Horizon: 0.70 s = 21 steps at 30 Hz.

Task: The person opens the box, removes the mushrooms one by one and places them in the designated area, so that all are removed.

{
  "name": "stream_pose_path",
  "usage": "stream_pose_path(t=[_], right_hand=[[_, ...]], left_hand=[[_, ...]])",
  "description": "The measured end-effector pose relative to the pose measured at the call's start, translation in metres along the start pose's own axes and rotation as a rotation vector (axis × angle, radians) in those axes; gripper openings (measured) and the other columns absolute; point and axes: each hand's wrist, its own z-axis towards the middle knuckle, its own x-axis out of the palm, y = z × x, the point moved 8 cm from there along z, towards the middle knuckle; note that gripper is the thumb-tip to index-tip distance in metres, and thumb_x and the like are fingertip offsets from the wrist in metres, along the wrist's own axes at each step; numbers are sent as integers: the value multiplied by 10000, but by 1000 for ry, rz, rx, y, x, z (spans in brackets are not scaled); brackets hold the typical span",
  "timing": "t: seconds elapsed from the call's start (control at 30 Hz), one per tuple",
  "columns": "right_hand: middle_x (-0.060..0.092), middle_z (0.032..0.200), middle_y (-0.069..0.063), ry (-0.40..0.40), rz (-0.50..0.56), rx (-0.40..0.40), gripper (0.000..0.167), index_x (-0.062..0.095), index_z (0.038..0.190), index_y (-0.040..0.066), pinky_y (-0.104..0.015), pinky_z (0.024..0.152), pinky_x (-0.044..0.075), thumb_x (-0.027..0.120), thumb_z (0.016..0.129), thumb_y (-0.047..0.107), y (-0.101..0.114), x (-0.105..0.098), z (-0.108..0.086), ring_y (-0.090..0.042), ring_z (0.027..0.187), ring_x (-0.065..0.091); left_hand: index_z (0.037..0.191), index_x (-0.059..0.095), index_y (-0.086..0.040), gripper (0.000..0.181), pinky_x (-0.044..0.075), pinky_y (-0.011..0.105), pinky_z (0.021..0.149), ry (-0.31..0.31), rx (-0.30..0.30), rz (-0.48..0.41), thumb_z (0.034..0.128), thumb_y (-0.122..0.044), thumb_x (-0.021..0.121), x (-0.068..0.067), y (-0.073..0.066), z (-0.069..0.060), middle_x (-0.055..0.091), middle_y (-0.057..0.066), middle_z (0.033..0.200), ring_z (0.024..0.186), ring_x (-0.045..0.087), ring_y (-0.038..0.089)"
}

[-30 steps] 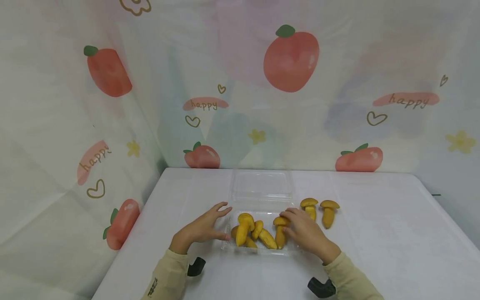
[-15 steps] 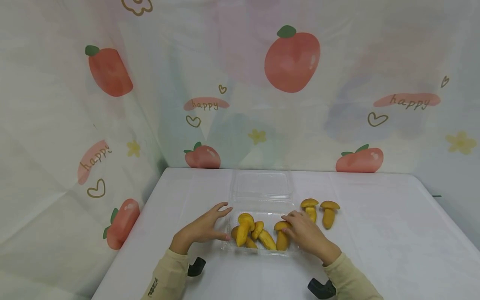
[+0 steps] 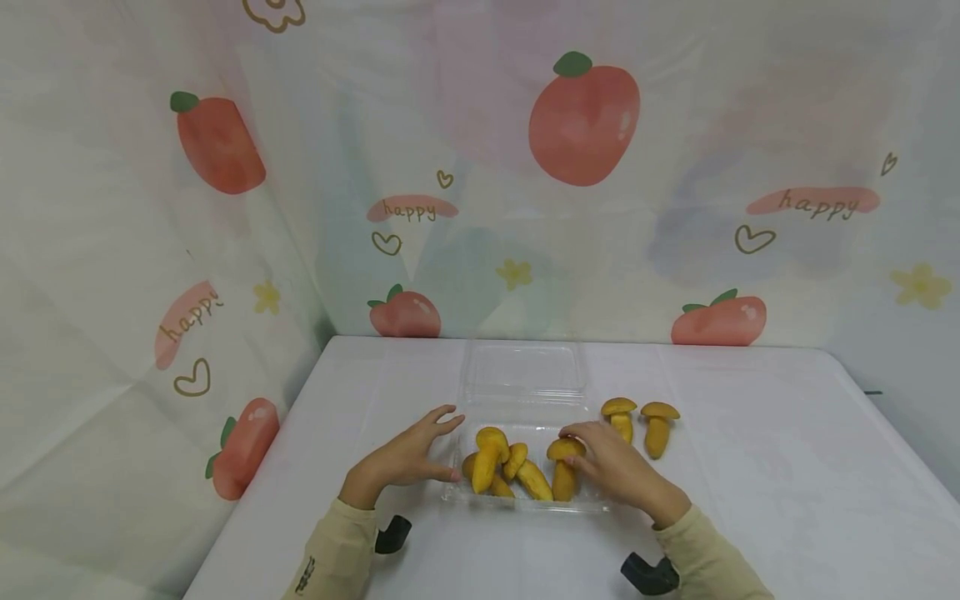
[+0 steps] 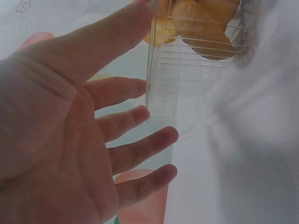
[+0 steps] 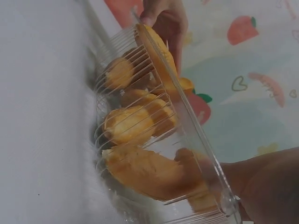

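Observation:
A clear plastic clamshell box (image 3: 525,502) lies opened on the table, its lid folded back. Several yellow mushrooms (image 3: 486,460) are inside, some overlapping. My right hand (image 3: 618,467) reaches over the box's right side and pinches the cap of the rightmost mushroom (image 3: 564,479) between thumb and fingers; that mushroom stands stem toward me. In the right wrist view the thumb shows behind the clear wall, next to a mushroom (image 5: 135,170). My left hand (image 3: 401,454) is at the box's left edge, fingers spread; in the left wrist view the thumb touches the rim (image 4: 152,60).
Two more mushrooms lie right of the box: one close beside it (image 3: 621,417), the other (image 3: 657,429) farther right. The transparent lid (image 3: 523,371) extends toward the table's back edge. A printed curtain (image 3: 480,167) hangs behind and left of the white table (image 3: 750,433).
The rightmost mushroom in the box has shifted slightly toward me. My right hand's fingers lifted off a little, then came back over its cap. My left hand has stayed put.

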Motion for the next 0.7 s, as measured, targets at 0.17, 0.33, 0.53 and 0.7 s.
stream_pose_path(t=[0.17,0.33,0.53,0.7], right_hand=[[678,1255,-101,-19,70,16,357,632,1285,37,-559,1039,489,691,954,156,0,-6,-1,-342,1212,605],[674,1273,-119,-121,96,7,401,619,1311,34,-586,1063,468,715,936,139,0,-19,-2,-379,1247,595],[641,1324,-165,-211,178,23,435,591,1349,41,-677,1103,377,709,945,149,-3,-35,-4,-455,1327,514],[622,1363,-169,-275,228,-1,434,585,1362,34,-594,1067,434,696,957,144,-5,-46,-6,-400,1308,533]], left_hand=[[1569,364,-66,895,307,618,1194,0,-3,4,840,-287,836,0,1,-1,226,169,1671,1522,287,410],[1569,367,-75,897,304,619,1195,-5,-7,5,838,-294,838,0,1,-1,228,167,1672,1523,286,409],[1570,370,-82,887,303,621,1196,-3,-10,-1,843,-287,835,0,0,-2,233,160,1670,1519,292,412],[1568,370,-75,887,307,627,1191,-2,-8,-4,843,-282,835,-1,-1,-2,233,170,1668,1512,302,422]])
